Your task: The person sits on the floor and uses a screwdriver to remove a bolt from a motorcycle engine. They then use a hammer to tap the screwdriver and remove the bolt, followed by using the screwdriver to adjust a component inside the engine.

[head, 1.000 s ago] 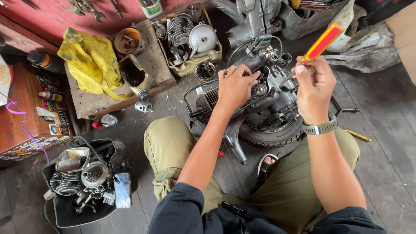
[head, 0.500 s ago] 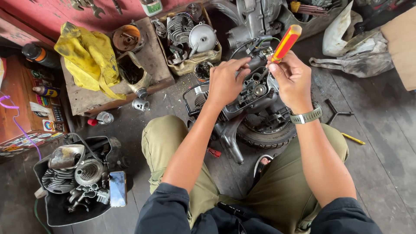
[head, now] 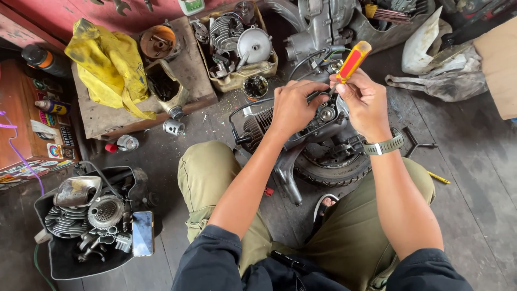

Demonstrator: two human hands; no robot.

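**Hands on the engine, centre frame**

Head view: left hand (head: 293, 108) curled, pressing down on the engine (head: 301, 134) at centre. Right hand (head: 363, 102) pinching a red-and-yellow screwdriver (head: 353, 60), upper centre, just above the engine. Yellow cloth (head: 110, 64) upper left; black bin of parts (head: 81, 226) lower left.

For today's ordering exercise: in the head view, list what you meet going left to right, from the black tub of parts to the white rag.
Black tub → yellow cloth → left hand → screwdriver → watch → white rag.
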